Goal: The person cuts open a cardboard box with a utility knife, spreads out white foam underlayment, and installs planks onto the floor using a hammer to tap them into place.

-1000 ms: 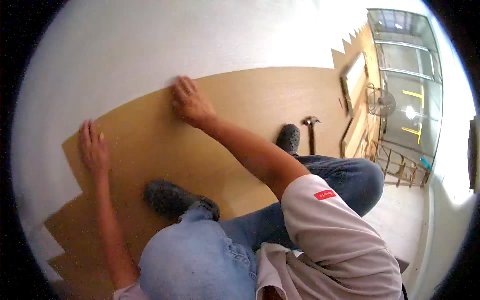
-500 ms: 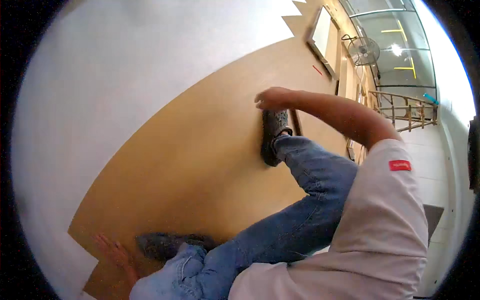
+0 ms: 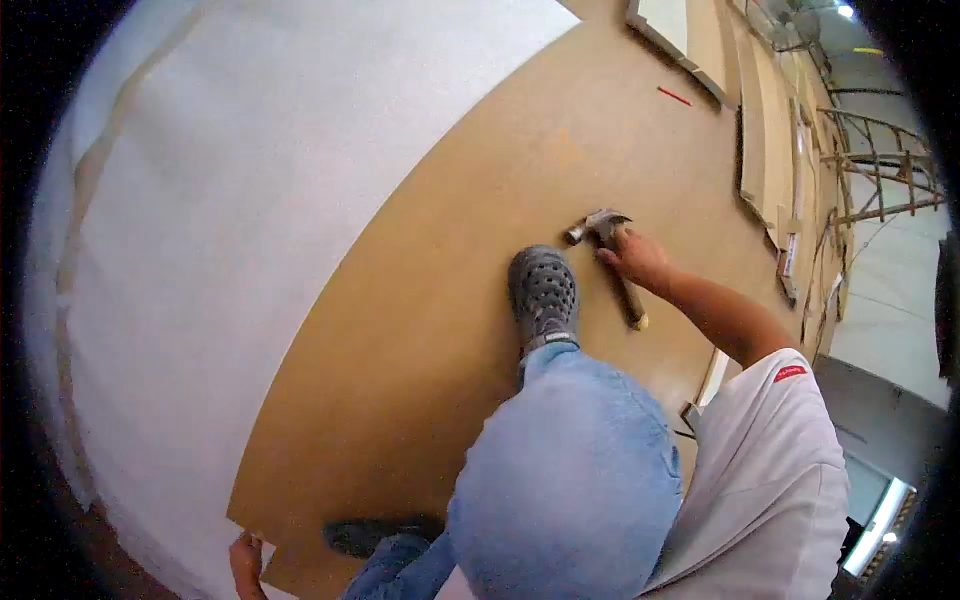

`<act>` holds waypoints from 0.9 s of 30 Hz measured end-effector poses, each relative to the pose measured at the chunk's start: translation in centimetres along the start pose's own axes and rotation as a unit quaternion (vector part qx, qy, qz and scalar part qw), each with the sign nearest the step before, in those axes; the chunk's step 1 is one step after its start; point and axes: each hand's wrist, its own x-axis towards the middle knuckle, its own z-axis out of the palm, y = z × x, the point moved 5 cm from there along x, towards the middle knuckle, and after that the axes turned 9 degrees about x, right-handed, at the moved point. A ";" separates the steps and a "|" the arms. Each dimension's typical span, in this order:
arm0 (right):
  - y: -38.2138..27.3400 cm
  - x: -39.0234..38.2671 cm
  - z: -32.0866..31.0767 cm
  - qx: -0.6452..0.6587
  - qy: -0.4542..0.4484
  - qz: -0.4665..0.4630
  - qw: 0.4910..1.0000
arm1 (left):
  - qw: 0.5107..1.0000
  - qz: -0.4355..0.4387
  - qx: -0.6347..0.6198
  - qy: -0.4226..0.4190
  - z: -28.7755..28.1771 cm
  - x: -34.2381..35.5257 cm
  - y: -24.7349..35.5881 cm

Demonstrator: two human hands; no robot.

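Observation:
A claw hammer [image 3: 600, 226] with a metal head and dark handle lies on the large brown board [image 3: 420, 330]. My right hand [image 3: 638, 258] is closed round its handle just below the head. At the lower left, my left hand [image 3: 247, 565] is at the board's notched corner, its fingers curled at the edge and partly hidden. Beside the hammer, my right foot in a grey clog [image 3: 545, 290] stands on the board. The other dark shoe [image 3: 375, 535] is near the left hand, partly behind my knee.
A white surface [image 3: 240, 200] borders the board's long curved edge. A red stick-like piece [image 3: 674, 96] lies farther off. Stacked panels and strips [image 3: 765, 150] run along the right, with a wooden ladder-like frame [image 3: 880, 165] behind them. A fan [image 3: 795, 25] stands at the far right.
My right hand has come down from above the foot onto the hammer, which now shows. My left hand has gone from lying flat on the board to its notched corner. The view has shifted.

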 end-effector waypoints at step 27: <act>13.2 4.8 -2.7 0.053 0.083 0.111 0.989 | 0.949 0.294 0.071 0.095 -19.1 10.2 42.8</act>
